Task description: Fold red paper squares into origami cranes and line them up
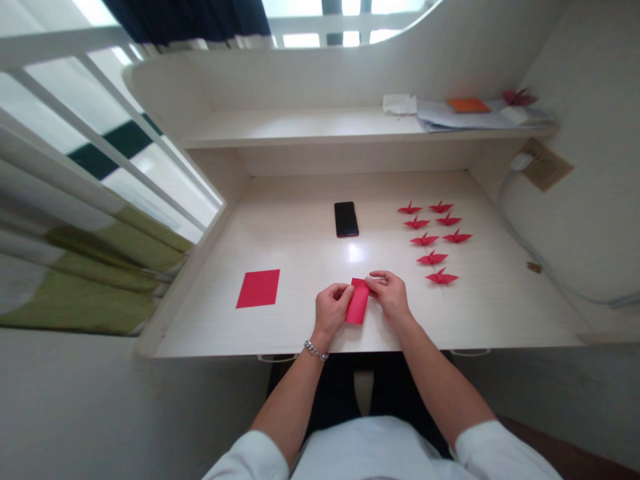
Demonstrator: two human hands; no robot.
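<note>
Both hands [331, 310] pinch the upper side edges of a bright red, narrow rectangular paper [357, 307].

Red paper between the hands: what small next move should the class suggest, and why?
Probably crease the narrow red paper firmly: the left hand and right hand hold its opposite edges, and it looks folded, narrower than the flat red sheet.

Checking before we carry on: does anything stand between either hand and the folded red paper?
Nothing visible does. The left hand and right hand both touch the folded red paper, at opposite edges. The black phone lies beyond it, the flat red sheet off to the left, both clear.
</note>
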